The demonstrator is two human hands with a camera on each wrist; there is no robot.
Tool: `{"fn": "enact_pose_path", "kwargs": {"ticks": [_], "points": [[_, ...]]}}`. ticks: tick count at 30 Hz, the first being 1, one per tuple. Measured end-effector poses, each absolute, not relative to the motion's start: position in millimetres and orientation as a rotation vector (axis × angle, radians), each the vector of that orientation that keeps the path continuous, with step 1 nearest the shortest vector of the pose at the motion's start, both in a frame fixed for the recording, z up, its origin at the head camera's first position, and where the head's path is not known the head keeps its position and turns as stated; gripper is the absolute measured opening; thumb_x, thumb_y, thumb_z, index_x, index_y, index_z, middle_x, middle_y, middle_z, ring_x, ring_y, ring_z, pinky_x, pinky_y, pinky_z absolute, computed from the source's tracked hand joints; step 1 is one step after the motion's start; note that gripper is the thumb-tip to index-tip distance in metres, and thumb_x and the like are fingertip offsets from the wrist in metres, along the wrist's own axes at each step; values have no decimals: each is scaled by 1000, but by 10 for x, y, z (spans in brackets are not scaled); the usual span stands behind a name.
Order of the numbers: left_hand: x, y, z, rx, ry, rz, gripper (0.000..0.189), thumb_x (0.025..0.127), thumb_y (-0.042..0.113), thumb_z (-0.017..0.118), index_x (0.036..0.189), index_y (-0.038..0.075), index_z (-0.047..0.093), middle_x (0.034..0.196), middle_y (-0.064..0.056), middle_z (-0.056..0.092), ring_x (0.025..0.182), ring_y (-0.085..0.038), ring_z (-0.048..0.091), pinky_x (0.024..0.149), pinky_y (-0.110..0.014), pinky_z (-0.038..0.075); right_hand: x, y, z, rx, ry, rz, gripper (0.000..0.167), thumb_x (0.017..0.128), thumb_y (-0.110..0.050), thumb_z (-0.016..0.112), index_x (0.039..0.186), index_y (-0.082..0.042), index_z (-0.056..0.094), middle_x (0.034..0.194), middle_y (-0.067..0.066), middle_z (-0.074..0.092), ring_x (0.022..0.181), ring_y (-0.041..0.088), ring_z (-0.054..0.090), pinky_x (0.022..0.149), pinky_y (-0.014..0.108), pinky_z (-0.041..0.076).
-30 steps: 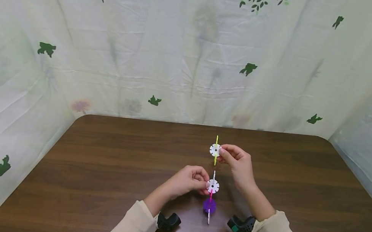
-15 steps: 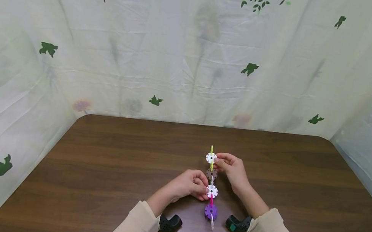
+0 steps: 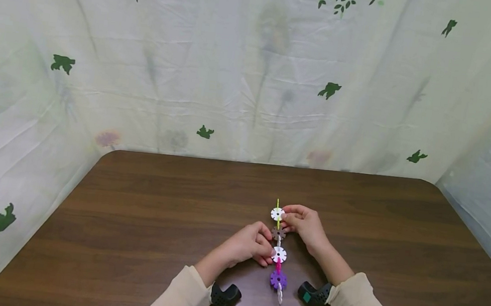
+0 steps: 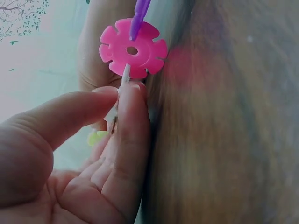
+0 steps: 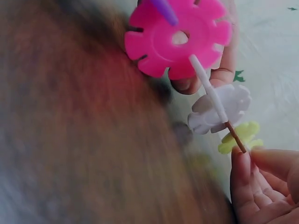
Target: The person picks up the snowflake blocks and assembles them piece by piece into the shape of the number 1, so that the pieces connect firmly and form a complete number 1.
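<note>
Notched plastic discs are slotted together in a chain running away from me between my hands. My left hand (image 3: 248, 244) pinches a white disc (image 3: 282, 251) in the middle, thumb against finger. My right hand (image 3: 308, 228) grips another white disc (image 3: 274, 214) near the far end. Yellow discs (image 3: 278, 202) show edge-on above and below that one. A brown disc (image 3: 275, 233) sits between the two gripped white discs. Toward me come a pink disc (image 4: 112, 44), a purple disc (image 3: 274, 278) and a white disc (image 3: 280, 295) at the near end.
The brown wooden table (image 3: 127, 235) lies under the hands. A pale curtain (image 3: 236, 71) with green leaf and bird shapes hangs behind it and at the sides. Black wrist devices (image 3: 225, 296) sit by both cuffs.
My right hand has come down toward the left hand with its white and yellow discs. The brown disc now shows its face, and the chain's near end has shifted slightly toward me.
</note>
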State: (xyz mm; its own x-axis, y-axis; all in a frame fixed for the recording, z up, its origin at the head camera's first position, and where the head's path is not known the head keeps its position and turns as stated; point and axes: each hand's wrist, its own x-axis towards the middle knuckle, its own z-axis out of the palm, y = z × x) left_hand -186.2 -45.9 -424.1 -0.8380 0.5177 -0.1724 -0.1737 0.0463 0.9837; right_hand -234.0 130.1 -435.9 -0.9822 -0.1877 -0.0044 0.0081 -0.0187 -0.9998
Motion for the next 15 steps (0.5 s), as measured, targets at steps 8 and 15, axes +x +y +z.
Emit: {"fn": "enact_pose_path", "kwargs": {"ticks": [8, 15], "points": [[-1879, -454, -4283, 343, 1865, 1873, 47, 81, -8, 55, 122, -6, 32, 71, -13, 61, 55, -18, 58, 52, -34, 52, -2350, 1307, -4365, -191, 2112, -2100, 23, 84, 4, 55, 104, 15, 52, 75, 8, 63, 64, 13, 59, 57, 25, 49], [-1896, -448, -4308, 373, 1891, 1855, 47, 80, -10, 55, 123, -5, 37, 72, -13, 60, 55, -18, 58, 51, -33, 52, -2349, 1317, -4360, -215, 2159, -2041, 22, 84, 4, 56, 103, 15, 53, 78, 11, 63, 64, 14, 59, 56, 25, 49]]}}
